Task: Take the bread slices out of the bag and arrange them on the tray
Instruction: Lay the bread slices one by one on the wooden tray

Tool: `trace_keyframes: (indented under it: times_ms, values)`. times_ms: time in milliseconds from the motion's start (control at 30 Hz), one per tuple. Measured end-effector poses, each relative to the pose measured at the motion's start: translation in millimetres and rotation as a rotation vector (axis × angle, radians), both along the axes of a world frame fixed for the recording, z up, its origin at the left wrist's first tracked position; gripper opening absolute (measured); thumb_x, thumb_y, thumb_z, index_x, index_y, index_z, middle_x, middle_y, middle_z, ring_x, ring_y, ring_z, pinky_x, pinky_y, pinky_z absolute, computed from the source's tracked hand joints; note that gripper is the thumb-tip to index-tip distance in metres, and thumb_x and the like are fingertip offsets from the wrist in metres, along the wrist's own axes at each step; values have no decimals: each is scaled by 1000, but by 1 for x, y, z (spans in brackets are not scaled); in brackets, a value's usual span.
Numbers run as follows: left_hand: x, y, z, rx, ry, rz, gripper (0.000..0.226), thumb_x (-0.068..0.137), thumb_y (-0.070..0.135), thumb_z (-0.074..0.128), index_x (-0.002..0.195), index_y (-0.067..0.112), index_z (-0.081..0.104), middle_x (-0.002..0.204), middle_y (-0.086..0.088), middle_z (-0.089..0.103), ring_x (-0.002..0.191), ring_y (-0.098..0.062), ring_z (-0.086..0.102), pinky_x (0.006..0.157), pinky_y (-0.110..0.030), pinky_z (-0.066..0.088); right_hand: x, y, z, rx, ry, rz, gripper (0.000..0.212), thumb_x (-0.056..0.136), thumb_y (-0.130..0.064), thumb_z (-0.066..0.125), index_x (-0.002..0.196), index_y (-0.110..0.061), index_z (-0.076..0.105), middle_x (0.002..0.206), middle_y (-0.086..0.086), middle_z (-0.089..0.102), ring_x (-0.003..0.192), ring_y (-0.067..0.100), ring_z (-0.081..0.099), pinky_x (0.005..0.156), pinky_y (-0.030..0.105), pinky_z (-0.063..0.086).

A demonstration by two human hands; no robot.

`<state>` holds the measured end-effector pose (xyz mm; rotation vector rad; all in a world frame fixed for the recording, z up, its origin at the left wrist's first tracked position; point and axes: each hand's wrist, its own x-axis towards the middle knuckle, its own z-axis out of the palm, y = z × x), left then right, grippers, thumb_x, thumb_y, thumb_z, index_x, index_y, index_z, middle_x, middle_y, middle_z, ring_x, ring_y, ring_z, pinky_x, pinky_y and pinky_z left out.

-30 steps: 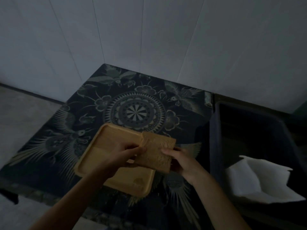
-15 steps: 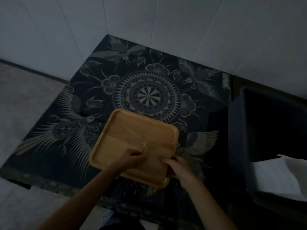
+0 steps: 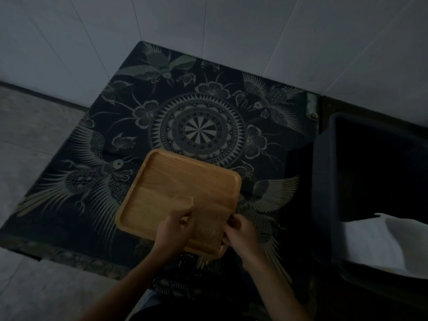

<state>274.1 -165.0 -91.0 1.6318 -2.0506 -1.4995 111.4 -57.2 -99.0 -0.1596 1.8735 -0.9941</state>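
Note:
A square wooden tray (image 3: 166,179) lies on the dark patterned table. One brown bread slice (image 3: 209,218) rests flat in the tray's near right corner. My left hand (image 3: 172,230) grips the slice's left edge with thumb and fingers. At the slice's right edge, over the tray's rim, my right hand (image 3: 240,232) pinches it. A white crumpled bag (image 3: 379,246) lies in the dark bin at the right; its contents are hidden.
The table top (image 3: 199,126) carries a mandala and bird pattern and meets a white tiled wall (image 3: 208,31) at the back. A dark bin (image 3: 324,181) stands against the table's right side. Grey floor (image 3: 30,140) lies to the left.
The bread slice went from being held tilted above the tray to lying flat in the tray's near right corner. Both hands stayed on it. The camera tipped further down.

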Motion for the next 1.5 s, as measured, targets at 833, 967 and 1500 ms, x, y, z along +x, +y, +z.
trace_keyframes:
  times_ms: [833, 967, 1500]
  values:
    - [63, -77, 26, 489, 138, 224, 26, 95, 10, 65, 122, 8, 66, 114, -15, 69, 86, -19, 66, 60, -24, 54, 42, -58, 13, -68, -40, 196, 52, 87, -41, 78, 131, -32, 53, 124, -6, 63, 110, 15, 63, 94, 45, 60]
    - [79, -112, 19, 419, 79, 101, 28, 94, 4, 64, 122, 6, 66, 104, -11, 71, 82, -16, 67, 56, -20, 54, 69, -83, 8, -49, -10, 116, 56, 85, -41, 81, 132, -31, 52, 112, -16, 64, 99, 5, 64, 73, 24, 55]
    - [120, -167, -29, 145, -61, -220, 25, 83, 14, 77, 106, 19, 72, 92, 1, 76, 83, -12, 73, 79, -40, 63, 125, -126, -10, 91, 242, 153, 41, 96, -29, 70, 132, -19, 54, 110, -9, 64, 104, 14, 66, 90, 38, 60]
